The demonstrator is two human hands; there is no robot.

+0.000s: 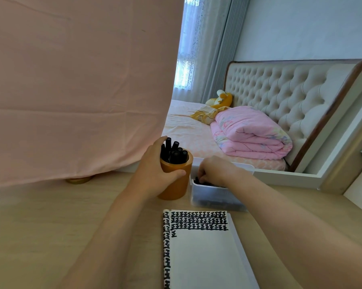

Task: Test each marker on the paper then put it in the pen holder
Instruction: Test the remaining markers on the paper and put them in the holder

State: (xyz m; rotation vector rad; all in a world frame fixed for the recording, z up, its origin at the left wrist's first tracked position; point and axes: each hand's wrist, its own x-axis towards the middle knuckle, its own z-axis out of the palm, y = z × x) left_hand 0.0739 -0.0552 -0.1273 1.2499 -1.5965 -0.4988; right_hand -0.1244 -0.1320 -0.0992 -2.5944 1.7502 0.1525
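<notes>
Left hand (155, 165): forearm runs up from the lower left and the wrist is straight. The hand wraps the orange holder (177, 184) at its upper half, with the thumb laid across the front wall and the fingers curled round the far side up to the rim. It is a firm grip. The holder stands upright on the desk (50, 226), with black stored markers (174, 153) sticking out of its top.

Right hand (215, 170): forearm comes in from the lower right and the wrist is bent down. The knuckles are up and the fingers are curled into the clear box (213, 197) just right of the holder. The fingertips rest on the loose markers (196, 180) inside — cannot tell whether one is pinched.

The paper (201, 253) lies flat near the box, on the near side — rows of black test marks run along its top and left edge.
</notes>
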